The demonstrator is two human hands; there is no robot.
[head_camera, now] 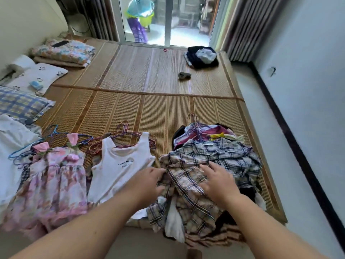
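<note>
Just right of the white tank top point(119, 165), at the near edge of the woven mat point(149, 75), lies a brown plaid garment point(196, 206), crumpled and partly hanging over the mat's front edge. Both hands work on this garment. The left hand point(149, 181), nearest the tank top, has its fingers and thumb curled round a fold of the plaid cloth and pinches it. The right hand point(218, 181), farther right of the tank top, lies on top of the same garment with fingers spread and only slightly bent, gripping nothing. The plaid garment forms the front of a heap of clothes point(220, 133) right of the tank top; a blue-checked garment point(224, 152) lies just behind the hands, and a bundle of wire hangers point(195, 120) sticks out at the heap's far side. The tank top itself is spread flat, its shoulders resting on a cluster of reddish hangers point(127, 131). Touching its left side is a pink floral dress point(56, 174) with bows at the shoulders, and beyond the dress lie blue hangers point(52, 133). Farther left of the tank top are a checked pillow point(20, 103) and a white pillow point(37, 75), with a folded floral quilt point(65, 51) behind them. Well beyond the tank top, toward the glass door point(168, 19), sit a dark bundle of clothing point(202, 57) and a small grey item point(183, 75), too small to identify.
</note>
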